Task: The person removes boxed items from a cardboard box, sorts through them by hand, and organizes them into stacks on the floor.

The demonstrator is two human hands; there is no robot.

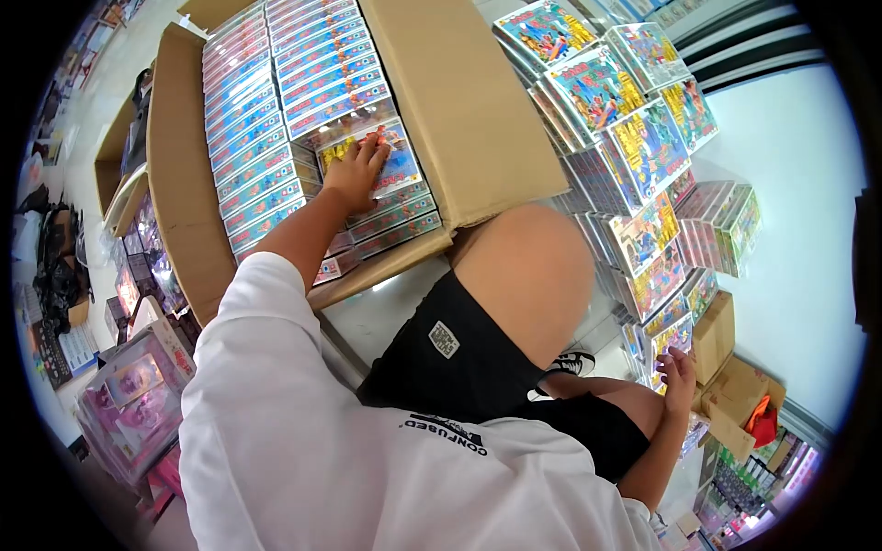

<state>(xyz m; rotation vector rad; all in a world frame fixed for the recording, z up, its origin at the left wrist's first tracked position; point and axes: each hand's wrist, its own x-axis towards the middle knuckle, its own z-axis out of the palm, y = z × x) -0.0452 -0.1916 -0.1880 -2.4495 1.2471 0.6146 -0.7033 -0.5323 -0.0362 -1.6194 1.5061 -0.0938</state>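
My left hand (356, 174) lies on top of a flat, colourful shrink-wrapped box (398, 161) inside the large cardboard carton. Its fingers are stretched out over the box face and not wrapped round its edges. Around it, rows of matching boxes (250, 138) stand packed on edge in the carton (478, 110). Lower down at the right, my right hand (678, 375) hangs beside a stack of similar boxes (669, 332). Its fingers are loosely bent and apart, with nothing visible in them; whether they touch the stack I cannot tell.
Tall stacks of the same boxes (634, 138) lean against the white wall (781, 174) at right. Small open cartons (735, 390) stand below them. Pink packaged goods (133, 390) lie at left. My bent knee (528, 275) is close to the carton's near corner.
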